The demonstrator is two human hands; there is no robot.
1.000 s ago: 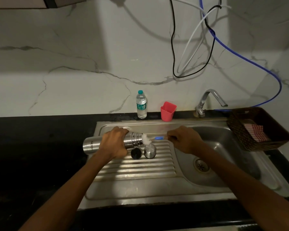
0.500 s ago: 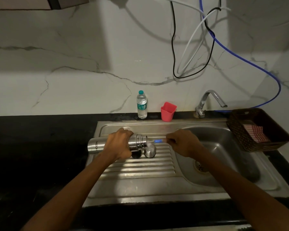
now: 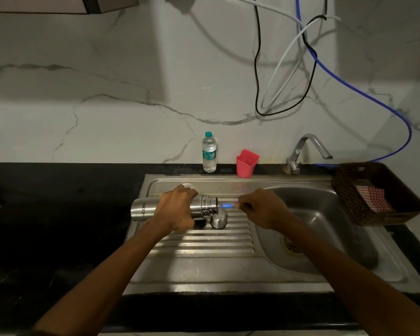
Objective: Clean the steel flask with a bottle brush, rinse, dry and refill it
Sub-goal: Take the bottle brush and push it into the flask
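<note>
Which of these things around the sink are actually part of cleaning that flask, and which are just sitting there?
In use:
steel flask, gripped by the left hand
bottle brush, pushed into the flask's mouth by the right hand
steel cap and black stopper, on the drainboard
tap, for rinsing

Lying about:
water bottle
red cup
basket with a checked cloth

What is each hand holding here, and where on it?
The left hand grips the steel flask round its upper body, just below the neck. The right hand pinches the bottle brush by its handle end.
</note>
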